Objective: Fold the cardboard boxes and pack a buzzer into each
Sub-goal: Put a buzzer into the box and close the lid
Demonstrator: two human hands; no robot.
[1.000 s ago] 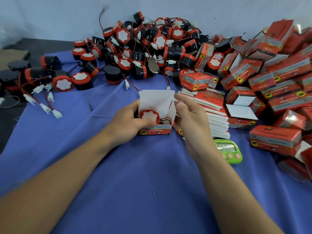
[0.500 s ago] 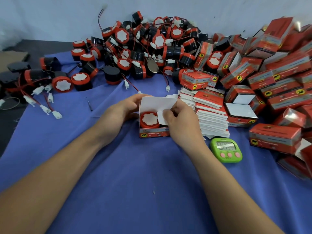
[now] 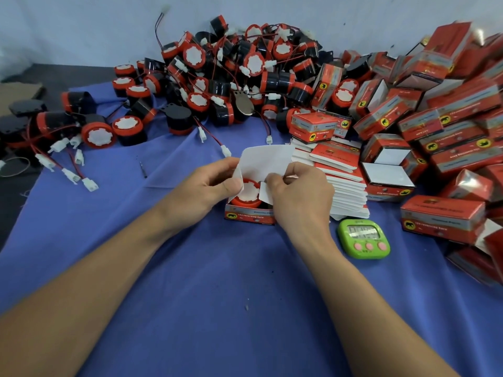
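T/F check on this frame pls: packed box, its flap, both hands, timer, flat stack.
1. A buzzer sits inside the box between the hands. True.
2. The box's top flap is closed. False: it stands open.
3. The green timer lies left of the box. False: it lies to its right.
4. The left hand and right hand both grip the box. True.
5. A stack of flat boxes lies right of the box. True.
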